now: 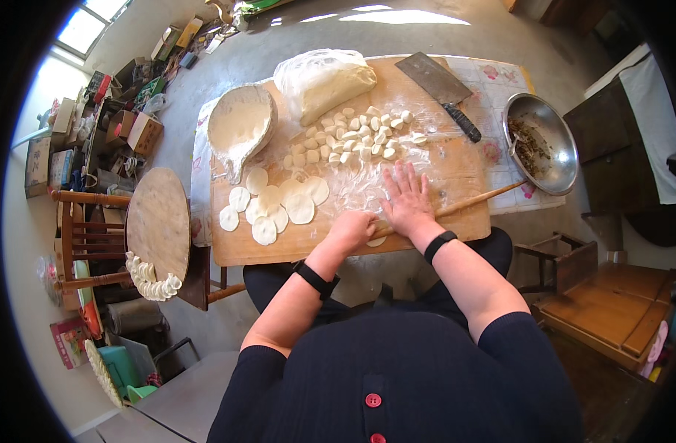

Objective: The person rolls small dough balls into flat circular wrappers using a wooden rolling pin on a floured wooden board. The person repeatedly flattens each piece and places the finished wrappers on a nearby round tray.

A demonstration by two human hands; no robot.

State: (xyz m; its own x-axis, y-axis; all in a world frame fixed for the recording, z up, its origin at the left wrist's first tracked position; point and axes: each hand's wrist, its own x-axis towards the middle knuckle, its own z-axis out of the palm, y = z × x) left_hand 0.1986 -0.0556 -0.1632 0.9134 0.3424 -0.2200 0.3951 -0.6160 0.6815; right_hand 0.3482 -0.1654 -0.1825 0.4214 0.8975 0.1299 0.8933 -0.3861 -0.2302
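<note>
My right hand [408, 200] lies flat across a thin wooden rolling pin [476, 198], palm down and fingers spread. Partly beneath the pin is a dough wrapper [377, 242], mostly covered by the pin and my hands. At its left side my left hand [353, 228] is curled, seemingly pinching the wrapper's edge; the fingertips are hidden. Rolled dough rounds [300, 208] overlap on the floured wooden board [244, 256] to the left. Beyond my hands, many small cut dough pieces [364, 130] are scattered in flour.
A flour-filled scoop-shaped bowl [239, 119], a dough block [338, 91] under plastic and a cleaver [433, 77] sit farther back. To the right is a steel bowl [559, 149] of filling with a spoon. Left, a round board [158, 221] bearing dumplings rests on a wooden chair [67, 238].
</note>
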